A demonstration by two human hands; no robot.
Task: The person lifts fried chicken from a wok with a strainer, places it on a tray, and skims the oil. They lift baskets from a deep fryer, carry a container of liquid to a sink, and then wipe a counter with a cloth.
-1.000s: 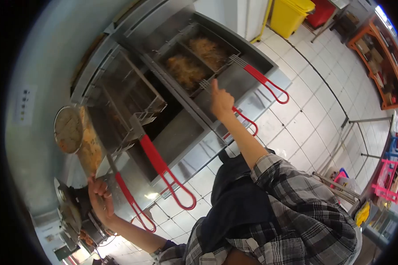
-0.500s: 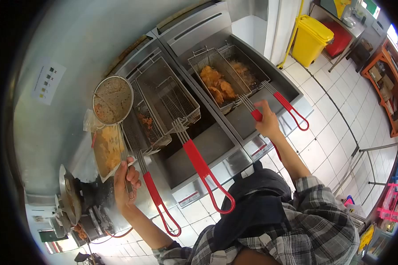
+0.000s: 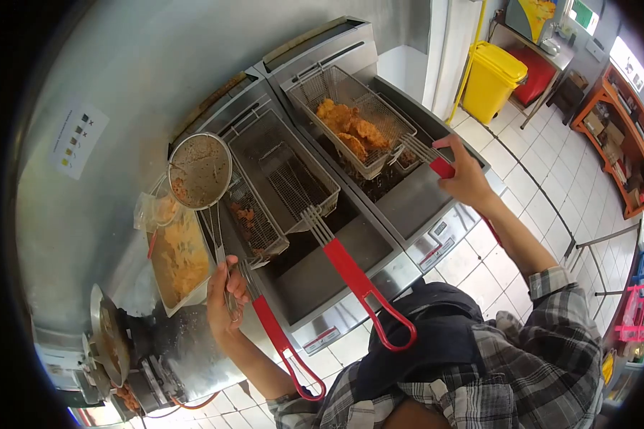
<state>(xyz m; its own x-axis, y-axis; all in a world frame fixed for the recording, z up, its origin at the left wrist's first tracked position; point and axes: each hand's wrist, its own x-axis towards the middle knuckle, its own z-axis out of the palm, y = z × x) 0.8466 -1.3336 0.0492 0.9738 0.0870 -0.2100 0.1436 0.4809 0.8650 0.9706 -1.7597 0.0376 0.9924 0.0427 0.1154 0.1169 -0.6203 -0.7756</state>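
By the tile floor (image 3: 551, 175), R fingers (image 3: 456, 151) hold the red-handled basket (image 3: 325, 82), higher vs. a sec ago, fried food (image 3: 352, 127) prob. clear of the oil (image 3: 379, 187), & L fingers (image 3: 220, 287) grip the strainer (image 3: 201, 168).

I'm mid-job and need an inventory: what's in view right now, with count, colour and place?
fryers: two, steel-grey, centre
fry baskets: four, silver, two at each fryer, one partly hidden
handles: at least three, red, on the baskets
fried pieces: several, orange-gold, right fryer's left basket
food bits: uncounted, reddish, leftmost basket
strainer: one, silver, left of the baskets
tray: one, metal, left of the fryers
wall sheet: one, white, upper left
lidded bin: one, yellow, upper right
shelf unit: one, orange, far right
crate: one, pink, right edge
left hand: one, bare, on strainer
right hand: one, bare, on a basket handle
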